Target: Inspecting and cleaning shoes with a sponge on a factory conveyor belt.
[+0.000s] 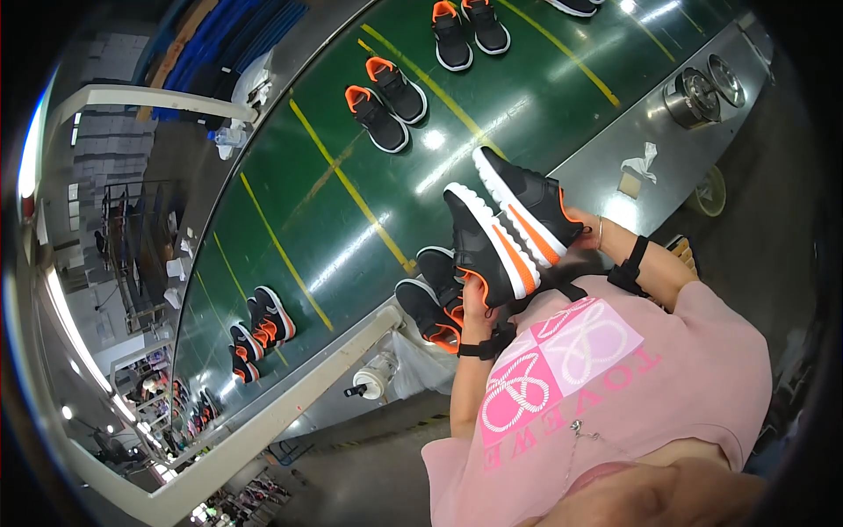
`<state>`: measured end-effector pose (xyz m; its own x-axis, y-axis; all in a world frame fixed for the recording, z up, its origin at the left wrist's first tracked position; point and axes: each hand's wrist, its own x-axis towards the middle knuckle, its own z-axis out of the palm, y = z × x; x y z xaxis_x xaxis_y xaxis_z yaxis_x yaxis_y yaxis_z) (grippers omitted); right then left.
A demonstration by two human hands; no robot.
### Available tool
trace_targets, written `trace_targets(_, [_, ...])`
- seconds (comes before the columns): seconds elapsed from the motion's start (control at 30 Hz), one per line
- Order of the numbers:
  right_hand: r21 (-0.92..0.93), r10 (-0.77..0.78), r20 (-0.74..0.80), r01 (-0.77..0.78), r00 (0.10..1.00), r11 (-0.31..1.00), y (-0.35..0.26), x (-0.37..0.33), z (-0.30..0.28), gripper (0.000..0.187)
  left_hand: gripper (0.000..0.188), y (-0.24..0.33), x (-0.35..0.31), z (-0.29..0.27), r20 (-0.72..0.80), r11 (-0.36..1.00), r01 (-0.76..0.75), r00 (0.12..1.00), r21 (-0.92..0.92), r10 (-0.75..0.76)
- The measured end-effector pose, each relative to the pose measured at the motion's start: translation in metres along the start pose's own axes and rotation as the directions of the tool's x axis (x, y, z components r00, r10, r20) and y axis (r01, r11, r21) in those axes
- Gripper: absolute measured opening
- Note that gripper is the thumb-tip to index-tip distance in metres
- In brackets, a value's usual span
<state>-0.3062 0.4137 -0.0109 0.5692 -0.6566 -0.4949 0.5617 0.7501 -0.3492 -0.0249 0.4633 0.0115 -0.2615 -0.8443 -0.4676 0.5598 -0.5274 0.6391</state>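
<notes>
I hold a pair of black sneakers with orange linings and white-and-orange soles above the near edge of the belt. My left hand (477, 305) is closed round the heel end of one sneaker (477, 252). The other sneaker (537, 195) is gripped at its heel by my right hand (583, 230). Both are tilted with their soles facing each other and their toes pointing away from me. Just left of my left hand, a matching black sneaker (421, 305) lies beside another sneaker (436, 263), partly hidden behind the held pair.
The green conveyor belt (325, 255) with yellow cross lines carries more pairs, such as black sneakers (376, 119) farther up and a cluster (274, 316) at left. A metal ledge (606, 158) holds a steel pot (692, 98) and crumpled tissue (641, 163). A pale frame bar (290, 404) crosses lower left.
</notes>
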Motion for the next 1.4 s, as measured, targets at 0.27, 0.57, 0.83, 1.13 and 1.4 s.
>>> trace_targets(0.27, [-0.067, 0.127, -0.164, -0.140, 0.978, 0.988, -0.018, -0.008, 0.013, 0.038, 0.037, -0.013, -0.004, 0.015, -0.137, 0.958, 0.049, 0.986, -0.281, -0.091])
trace_targets(0.57, [-0.128, 0.118, -0.152, -0.138, 0.981, 0.982, 0.009, -0.037, 0.005, 0.037, 0.049, -0.026, -0.035, -0.014, -0.334, 0.991, 0.137, 0.934, -0.003, -0.130])
trace_targets(0.83, [-0.358, -0.181, -0.011, 0.166, 0.983, 0.919, 0.006, -0.049, 0.026, 0.065, 0.048, -0.016, -0.046, -0.031, 0.061, 0.984, -0.146, 0.986, -0.098, 0.153])
trace_targets(1.13, [-0.714, -0.562, 0.232, 0.531, 0.794, 0.456, -0.030, -0.064, 0.071, 0.073, 0.071, 0.036, -0.048, 0.042, 0.061, 0.717, -0.548, 0.810, 0.431, 0.583])
trace_targets(1.4, [-0.809, -0.718, 0.360, 0.582, 0.595, 0.077, -0.045, -0.047, 0.063, 0.067, 0.065, 0.028, -0.023, 0.050, 0.043, 0.379, -0.566, 0.594, 0.732, 0.803])
